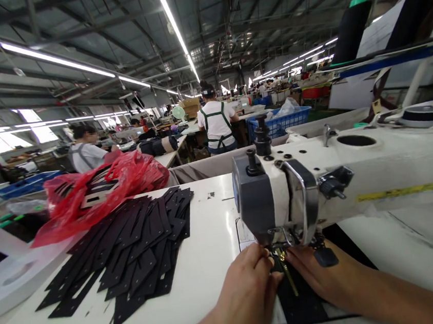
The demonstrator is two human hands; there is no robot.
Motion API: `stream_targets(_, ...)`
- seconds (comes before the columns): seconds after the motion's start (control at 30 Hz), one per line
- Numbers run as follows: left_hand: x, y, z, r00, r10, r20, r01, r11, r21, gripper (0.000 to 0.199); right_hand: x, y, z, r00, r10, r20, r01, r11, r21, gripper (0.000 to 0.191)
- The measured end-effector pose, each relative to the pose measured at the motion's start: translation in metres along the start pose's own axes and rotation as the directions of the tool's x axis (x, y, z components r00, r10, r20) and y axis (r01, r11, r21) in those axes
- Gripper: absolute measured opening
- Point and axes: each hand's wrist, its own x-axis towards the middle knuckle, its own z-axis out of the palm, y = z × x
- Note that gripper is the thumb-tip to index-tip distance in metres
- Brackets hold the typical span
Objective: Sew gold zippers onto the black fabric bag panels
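A black fabric piece (pixel 301 302) with a gold-toothed zipper (pixel 290 278) lies under the presser foot of a white and grey sewing machine (pixel 257 204). On the near left of the needle area, my left hand (pixel 248 282) has its fingers bent and pinched at the edge of the fabric. To the right of the zipper, my right hand (pixel 321 272) rests on the fabric with its fingers stretched toward the foot. The machine head hides part of those fingers. A gold zipper pull (pixel 281 257) shows between both hands.
A pile of black cut strips with slots (pixel 140 247) covers the table's left side. Behind it sits a red plastic bag (pixel 103 189) with more pieces. A blue crate (pixel 285 119) and a co-worker (pixel 216 121) are beyond. Thread cones (pixel 353 29) stand upper right.
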Motion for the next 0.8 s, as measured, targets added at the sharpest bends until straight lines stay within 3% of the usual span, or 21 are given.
stream_targets(0.2,0.002,-0.001,0.002,1.000,0.003,-0.018,-0.002,0.998,0.063,0.010,-0.003,0.010,0.005,0.998,0.052,0.046,-0.054,0.997,0.048,0.030)
stream_targets(0.37,0.003,0.000,0.004,0.973,0.199,-0.113,-0.169,0.958,0.233,0.016,-0.014,0.017,0.019,0.994,0.109,-0.009,-0.109,0.993,-0.040,0.023)
stream_targets(0.5,0.006,0.002,0.001,0.962,0.263,-0.069,-0.230,0.923,0.309,0.019,-0.019,0.010,0.023,0.981,0.155,-0.114,-0.172,0.973,-0.152,0.028)
stream_targets(0.63,0.007,0.002,-0.001,0.959,0.282,-0.033,-0.258,0.915,0.311,0.020,-0.016,0.004,0.023,0.977,0.161,-0.140,-0.188,0.959,-0.212,0.031)
stream_targets(0.8,0.005,0.001,-0.001,0.967,0.254,-0.011,-0.239,0.922,0.305,0.018,-0.019,0.006,0.025,0.961,0.242,-0.137,-0.267,0.940,-0.212,0.016)
